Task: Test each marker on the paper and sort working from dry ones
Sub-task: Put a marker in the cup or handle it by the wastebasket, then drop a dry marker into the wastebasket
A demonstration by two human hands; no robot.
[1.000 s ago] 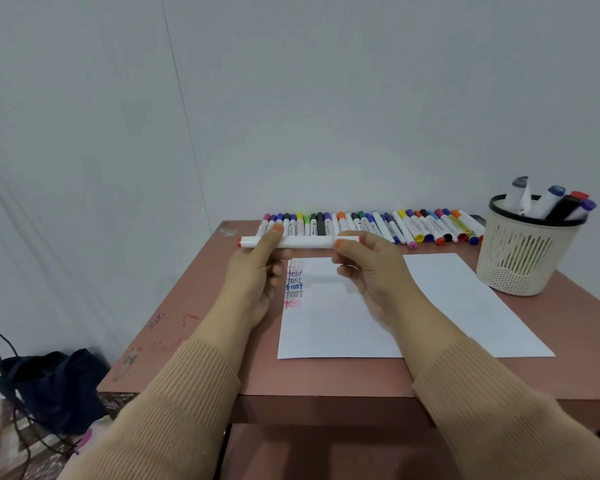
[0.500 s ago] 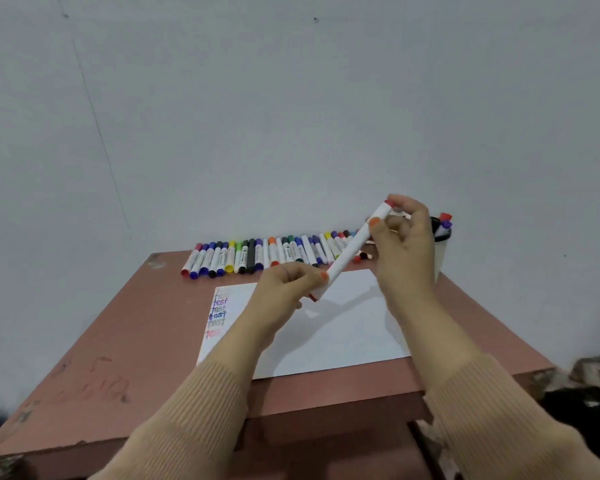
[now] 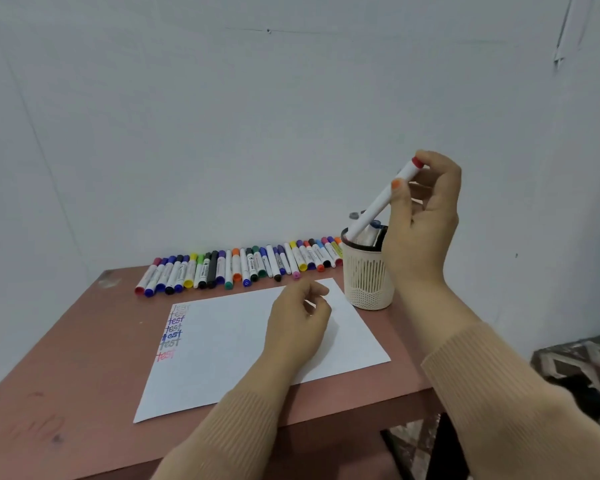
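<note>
One marker [image 3: 374, 208] tip hidden inside cup [image 3: 368, 282] at table's [image 3: 66, 358] 3 o'clock; right hand [image 3: 426, 223] raised, pinching its tilted barrel near red end. Left hand [image 3: 297, 323] over paper [image 3: 229, 348], loosely curled, holding nothing.

Red-capped white marker [image 3: 378, 202], cream basket [image 3: 368, 282], brown table [image 3: 84, 358]

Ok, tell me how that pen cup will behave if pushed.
Probably light: the cup looks like thin slotted plastic. It may tip if nudged high, since markers stick out above its rim. Likely stiff enough to keep shape.
</note>
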